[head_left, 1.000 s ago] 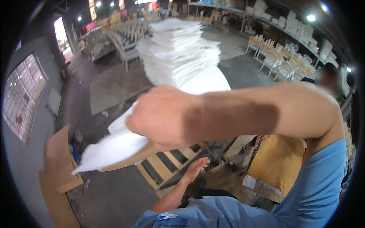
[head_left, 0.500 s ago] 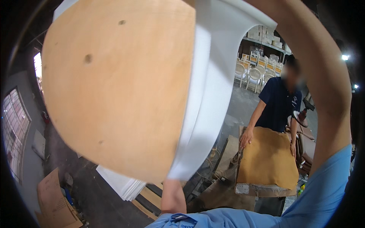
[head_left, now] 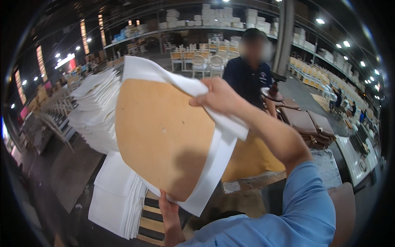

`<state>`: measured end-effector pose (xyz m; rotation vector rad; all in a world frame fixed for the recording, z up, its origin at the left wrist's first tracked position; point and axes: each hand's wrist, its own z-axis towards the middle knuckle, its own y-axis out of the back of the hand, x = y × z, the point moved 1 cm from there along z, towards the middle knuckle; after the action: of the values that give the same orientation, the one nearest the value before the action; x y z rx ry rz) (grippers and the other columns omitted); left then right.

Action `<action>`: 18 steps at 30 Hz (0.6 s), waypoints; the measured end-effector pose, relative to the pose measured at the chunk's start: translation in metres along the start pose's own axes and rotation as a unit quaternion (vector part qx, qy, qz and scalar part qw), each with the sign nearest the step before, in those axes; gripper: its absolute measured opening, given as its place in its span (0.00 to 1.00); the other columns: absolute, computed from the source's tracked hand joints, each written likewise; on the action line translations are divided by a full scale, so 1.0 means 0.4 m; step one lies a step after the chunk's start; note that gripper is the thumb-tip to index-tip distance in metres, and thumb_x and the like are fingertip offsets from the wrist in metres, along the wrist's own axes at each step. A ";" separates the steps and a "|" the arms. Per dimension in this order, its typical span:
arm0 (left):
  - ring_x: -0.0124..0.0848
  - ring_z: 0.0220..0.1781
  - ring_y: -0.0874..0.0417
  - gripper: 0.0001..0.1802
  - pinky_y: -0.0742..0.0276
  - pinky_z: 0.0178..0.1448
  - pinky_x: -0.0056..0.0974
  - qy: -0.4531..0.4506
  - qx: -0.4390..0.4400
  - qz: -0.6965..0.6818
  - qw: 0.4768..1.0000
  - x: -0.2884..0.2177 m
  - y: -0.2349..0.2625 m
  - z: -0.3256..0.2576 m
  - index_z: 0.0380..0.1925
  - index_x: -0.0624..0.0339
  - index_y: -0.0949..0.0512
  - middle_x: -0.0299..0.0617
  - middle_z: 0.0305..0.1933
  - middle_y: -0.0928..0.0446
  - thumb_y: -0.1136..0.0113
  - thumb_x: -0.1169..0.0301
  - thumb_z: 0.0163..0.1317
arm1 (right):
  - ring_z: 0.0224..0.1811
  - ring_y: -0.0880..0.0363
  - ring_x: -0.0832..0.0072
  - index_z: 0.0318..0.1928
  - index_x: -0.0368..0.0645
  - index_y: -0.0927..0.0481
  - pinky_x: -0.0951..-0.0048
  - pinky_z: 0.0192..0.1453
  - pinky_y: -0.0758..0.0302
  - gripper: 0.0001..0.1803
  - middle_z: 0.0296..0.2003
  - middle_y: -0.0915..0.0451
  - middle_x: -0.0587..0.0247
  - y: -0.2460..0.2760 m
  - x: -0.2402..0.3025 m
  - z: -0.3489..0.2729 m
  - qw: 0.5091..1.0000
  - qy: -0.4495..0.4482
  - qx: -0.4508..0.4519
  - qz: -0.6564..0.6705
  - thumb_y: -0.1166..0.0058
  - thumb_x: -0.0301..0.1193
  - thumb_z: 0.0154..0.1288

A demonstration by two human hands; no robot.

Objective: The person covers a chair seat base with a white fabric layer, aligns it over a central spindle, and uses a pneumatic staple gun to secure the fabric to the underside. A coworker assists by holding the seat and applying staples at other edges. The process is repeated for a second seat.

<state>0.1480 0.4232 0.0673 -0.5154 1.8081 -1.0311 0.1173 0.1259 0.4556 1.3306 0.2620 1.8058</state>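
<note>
A curved wooden chair-seat panel (head_left: 164,131) hangs tilted in front of me, bare light wood toward me with a few small holes. Behind it lies a white foam sheet (head_left: 140,68) that sticks out past the panel's edges. My right hand (head_left: 216,96) grips the upper right edge, thumb on the near side, and the foam folds over there. At the lower edge my left hand (head_left: 166,206) grips the panel and foam, thumb in front; its other fingers are mostly hidden.
Stacks of white foam sheets (head_left: 115,197) stand at the left on wooden slats (head_left: 150,224). Behind the panel is a table with a tan cover (head_left: 255,160), and a co-worker (head_left: 249,74) stands beyond it. Brown padded seats (head_left: 302,121) are piled at the right, near a hanging tool (head_left: 272,94).
The panel and foam have come down and farther from my head, so both my hands now show. My view has swung up, showing more of the hall.
</note>
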 end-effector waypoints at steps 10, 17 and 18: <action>0.48 0.77 0.23 0.28 0.24 0.79 0.59 0.101 -0.029 0.135 0.985 0.345 -0.149 0.144 0.82 0.57 0.36 0.50 0.78 0.26 0.49 0.62 0.89 | 0.39 0.12 0.75 0.48 0.34 0.10 0.67 0.47 0.18 0.19 0.37 0.09 0.60 0.285 -0.583 -0.243 0.974 -0.175 -0.116 0.084 0.22 0.33 0.59; 0.48 0.74 0.20 0.26 0.20 0.76 0.56 0.108 -0.118 0.174 0.972 0.592 -0.297 0.189 0.81 0.59 0.35 0.52 0.76 0.24 0.50 0.65 0.89 | 0.45 0.11 0.68 0.53 0.34 0.10 0.64 0.52 0.19 0.24 0.42 0.08 0.54 0.480 -0.910 -0.288 0.957 -0.261 -0.118 0.042 0.22 0.34 0.59; 0.47 0.74 0.20 0.26 0.20 0.76 0.56 0.091 -0.079 0.190 0.974 0.614 -0.316 0.192 0.81 0.60 0.35 0.52 0.76 0.24 0.50 0.66 0.89 | 0.44 0.11 0.68 0.54 0.34 0.10 0.64 0.52 0.19 0.24 0.42 0.09 0.55 0.503 -0.948 -0.292 0.958 -0.246 -0.127 0.075 0.23 0.34 0.59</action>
<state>0.0929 0.1447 0.0274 -0.1582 2.0627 -0.6931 -0.0596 -0.2388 0.2716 1.5882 -0.3371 1.5015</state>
